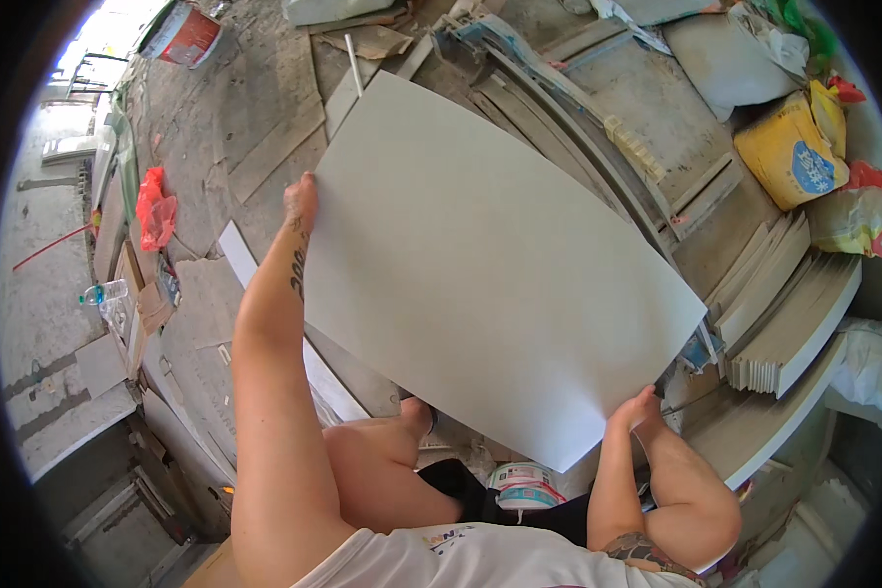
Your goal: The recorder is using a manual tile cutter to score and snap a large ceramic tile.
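Observation:
A large, smooth off-white tile (490, 265) lies slantwise before me, its face turned up. My left hand (303, 199) is closed on its left edge, fingers curling behind where I cannot see them. Near its lower right corner, my right hand (637, 406) grips the near right edge, with its fingers partly hidden under the tile. Beneath the far side of the tile runs a long metal-railed frame (559, 118), much of it covered. A thin white rod (354, 65) sticks out past the far left corner.
Stacked tiles (774, 363) stand at the right, beside a yellow bag (794, 147) and a whitish sack (725, 59). Between my legs sits a white bucket (525, 485). A red plastic bag (154, 209), a clear bottle (105, 292) and a red-and-white bucket (184, 35) lie leftward.

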Demonstrator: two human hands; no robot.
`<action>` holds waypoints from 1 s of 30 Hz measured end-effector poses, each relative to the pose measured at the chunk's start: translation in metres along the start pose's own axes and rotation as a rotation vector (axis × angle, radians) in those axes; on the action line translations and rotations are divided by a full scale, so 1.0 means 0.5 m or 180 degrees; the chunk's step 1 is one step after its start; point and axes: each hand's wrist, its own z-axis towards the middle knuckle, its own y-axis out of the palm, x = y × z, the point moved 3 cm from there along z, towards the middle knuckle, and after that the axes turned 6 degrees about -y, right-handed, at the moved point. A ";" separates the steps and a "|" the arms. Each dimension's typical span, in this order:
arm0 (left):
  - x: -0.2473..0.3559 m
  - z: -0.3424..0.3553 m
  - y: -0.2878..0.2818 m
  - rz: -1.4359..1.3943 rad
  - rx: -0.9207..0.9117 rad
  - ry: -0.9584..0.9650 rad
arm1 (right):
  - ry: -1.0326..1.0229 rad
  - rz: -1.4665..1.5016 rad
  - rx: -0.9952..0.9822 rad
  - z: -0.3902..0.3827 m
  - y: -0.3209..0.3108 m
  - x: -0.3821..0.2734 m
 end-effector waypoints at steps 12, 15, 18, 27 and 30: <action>-0.041 0.134 -0.018 -0.0484 -0.0872 0.1118 | -0.0941 -0.1401 0.0036 -0.092 0.001 0.032; 0.037 -0.010 0.059 -0.0487 -0.0562 0.0011 | -0.0745 -0.1546 0.0421 -0.032 -0.071 0.090; 0.052 0.006 0.061 -0.0266 -0.0310 0.0190 | -0.0416 -0.1549 0.0260 -0.040 -0.059 0.110; 0.044 0.060 0.171 0.2183 0.0228 0.2458 | 0.0235 -0.0431 0.0143 -0.035 -0.054 0.115; 0.078 0.036 0.201 0.1018 -0.0265 0.0692 | 0.0127 -0.0645 0.0207 -0.014 -0.071 0.138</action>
